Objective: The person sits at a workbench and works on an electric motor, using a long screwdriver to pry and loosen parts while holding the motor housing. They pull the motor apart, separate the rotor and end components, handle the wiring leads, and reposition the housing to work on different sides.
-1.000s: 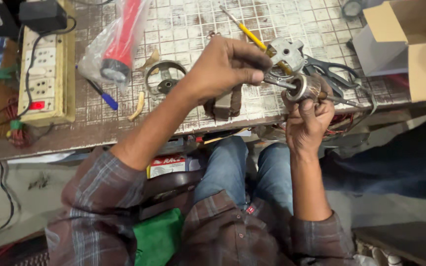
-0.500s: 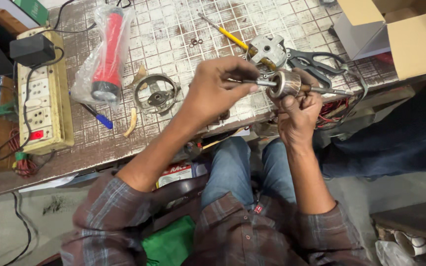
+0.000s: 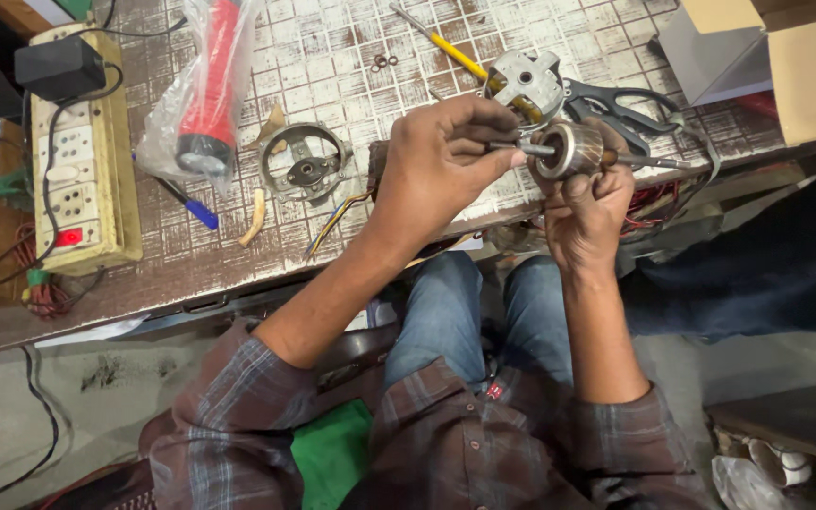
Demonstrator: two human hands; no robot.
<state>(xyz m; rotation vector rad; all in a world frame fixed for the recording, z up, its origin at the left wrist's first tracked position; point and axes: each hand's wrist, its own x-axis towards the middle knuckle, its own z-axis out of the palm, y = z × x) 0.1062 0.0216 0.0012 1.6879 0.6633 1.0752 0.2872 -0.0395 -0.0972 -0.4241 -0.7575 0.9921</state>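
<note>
Clearly solid metal, the small motor rotor (image 3: pixel 569 149) looks dense, rigid and smooth, safest gripped round its drum. The right hand (image 3: pixel 586 203) clamps it above the tiled bench's (image 3: pixel 332 57) near edge, while the left hand (image 3: pixel 446 156), at its nine o'clock, pinches the shaft (image 3: pixel 521 147).

The left hand (image 3: pixel 446 156) reaches up and to the right over the near edge of the table, forearm bare, its plaid sleeve pushed back to the elbow, fingers curled and thumb and fingertips pinched together. The right hand (image 3: pixel 589 203) rises straight from the lap, wrist upright, fingers closed in a fist just beside the left fingertips.
</note>
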